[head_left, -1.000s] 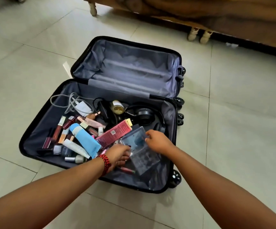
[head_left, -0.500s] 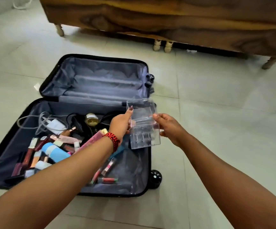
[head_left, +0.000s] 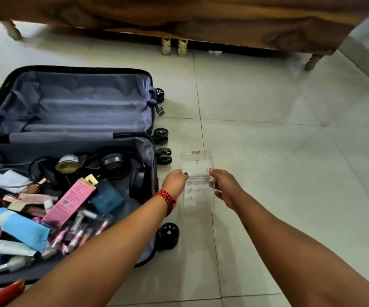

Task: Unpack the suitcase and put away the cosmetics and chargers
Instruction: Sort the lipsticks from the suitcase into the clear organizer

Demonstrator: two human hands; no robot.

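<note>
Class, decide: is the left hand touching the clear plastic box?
Touching. In the head view the left hand pinches the clear plastic box at its side wall; a fingertip overlaps the edge.

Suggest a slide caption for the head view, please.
The left hand and right hand hold a clear organizer over the floor beside the open suitcase.

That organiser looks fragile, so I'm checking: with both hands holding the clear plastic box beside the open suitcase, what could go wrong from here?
The left hand and right hand pinch the clear plastic compartment box only by its sides over the hard pale tiled floor; a slip might crack it. The box nearly vanishes against the tiles, close to the black suitcase wheels, so it could get knocked.
</note>
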